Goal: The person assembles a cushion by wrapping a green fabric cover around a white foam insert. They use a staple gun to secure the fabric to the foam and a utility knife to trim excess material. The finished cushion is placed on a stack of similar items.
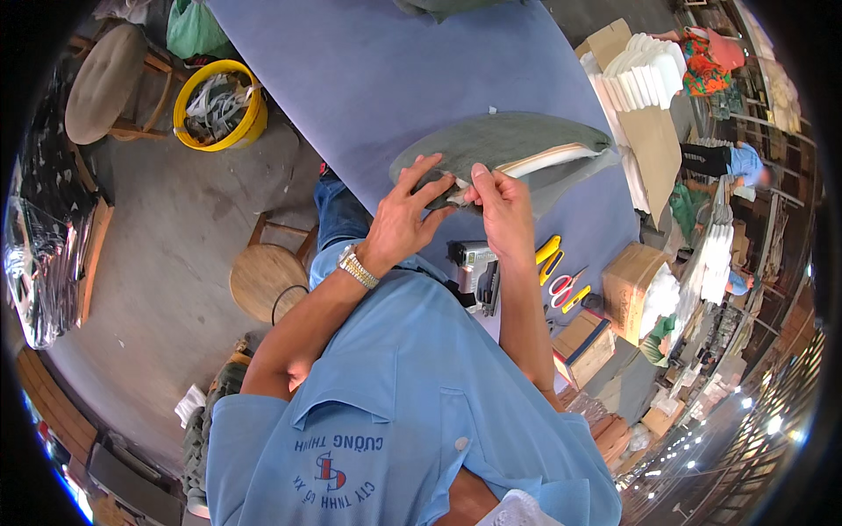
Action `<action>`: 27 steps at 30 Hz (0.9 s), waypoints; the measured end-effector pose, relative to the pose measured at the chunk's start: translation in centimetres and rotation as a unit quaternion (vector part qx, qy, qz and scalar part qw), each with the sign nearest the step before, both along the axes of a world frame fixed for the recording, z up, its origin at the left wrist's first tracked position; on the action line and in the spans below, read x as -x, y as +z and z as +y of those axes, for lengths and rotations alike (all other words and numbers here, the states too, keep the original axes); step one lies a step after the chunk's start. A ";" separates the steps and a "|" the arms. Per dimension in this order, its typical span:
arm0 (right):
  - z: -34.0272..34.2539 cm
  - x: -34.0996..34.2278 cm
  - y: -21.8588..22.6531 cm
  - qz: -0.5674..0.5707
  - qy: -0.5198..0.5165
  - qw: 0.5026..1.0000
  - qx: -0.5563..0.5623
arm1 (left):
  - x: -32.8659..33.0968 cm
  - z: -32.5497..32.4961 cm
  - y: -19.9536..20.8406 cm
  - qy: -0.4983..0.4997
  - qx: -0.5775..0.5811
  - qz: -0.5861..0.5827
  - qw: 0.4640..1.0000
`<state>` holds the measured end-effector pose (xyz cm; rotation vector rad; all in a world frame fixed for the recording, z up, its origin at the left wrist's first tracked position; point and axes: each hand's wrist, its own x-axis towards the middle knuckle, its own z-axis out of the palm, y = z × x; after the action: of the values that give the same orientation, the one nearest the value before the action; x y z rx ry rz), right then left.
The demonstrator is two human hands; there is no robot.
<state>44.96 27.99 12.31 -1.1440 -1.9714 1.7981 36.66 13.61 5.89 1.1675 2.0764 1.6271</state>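
Note:
On the blue-grey tabletop (351,70) lies a rounded pad in a grey-green fabric cover (500,140), its near side gaping and a white inner layer (553,160) showing there. My left hand (408,215), with a metal watch on the wrist, rests at the cover's near left edge. Its thumb and index finger close on the fabric while the other fingers lie spread over it. Just beside it, my right hand (502,210) pinches the edge of the cover between thumb and curled fingers. A silver and black staple gun (478,272) lies just below my hands.
Right of the staple gun are a yellow-handled tool (549,254), scissors (566,286) and a yellow cutter knife (576,300). Cardboard boxes (627,289) and stacked white pads (645,74) stand beyond the table's right edge. At left are a yellow bucket (257,118) and wooden stools (267,280).

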 end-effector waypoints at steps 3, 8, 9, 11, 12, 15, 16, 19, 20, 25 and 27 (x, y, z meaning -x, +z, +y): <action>0.0 -0.4 -0.1 -0.021 0.001 1.000 0.003 | -0.1 0.0 -0.2 0.000 -0.021 -0.016 1.000; -0.3 -0.5 0.1 -0.012 0.018 0.999 -0.027 | -0.3 -0.1 -0.3 0.011 -0.006 -0.072 0.997; -0.3 -0.5 0.1 -0.012 0.023 0.999 -0.030 | -0.4 -0.1 -0.5 0.006 -0.004 -0.059 0.998; -0.2 -0.8 0.0 -0.033 0.030 0.998 -0.038 | -0.4 -0.3 -0.8 0.004 -0.003 -0.023 1.000; -0.1 -1.0 0.0 -0.043 0.034 0.998 -0.042 | -0.5 -0.2 -0.8 0.004 -0.005 -0.002 1.000; 0.0 -1.5 -0.5 -0.039 0.023 0.998 -0.035 | -0.5 -0.3 -0.7 -0.003 -0.006 0.021 1.000; -0.1 -1.5 -0.3 -0.049 0.030 0.998 -0.040 | -0.6 -0.3 -0.7 -0.008 -0.007 0.022 1.000; -0.6 -1.2 1.3 -0.077 0.043 0.994 -0.059 | -0.7 -0.4 -0.8 -0.014 -0.002 0.023 1.000; -0.9 -1.0 1.9 -0.085 0.044 0.993 -0.067 | -0.8 -0.4 -0.9 -0.008 0.003 0.003 1.000; -1.2 -1.3 1.8 -0.087 0.047 0.994 -0.056 | -0.8 -0.4 -0.7 0.010 0.004 -0.075 0.997; -0.9 -1.7 1.3 -0.089 0.049 0.993 -0.062 | -0.8 -0.2 -0.4 0.005 0.019 -0.051 0.999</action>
<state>46.66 27.06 13.64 -1.2258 -2.2414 1.6413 37.47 13.38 5.54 1.0416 2.0433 1.6104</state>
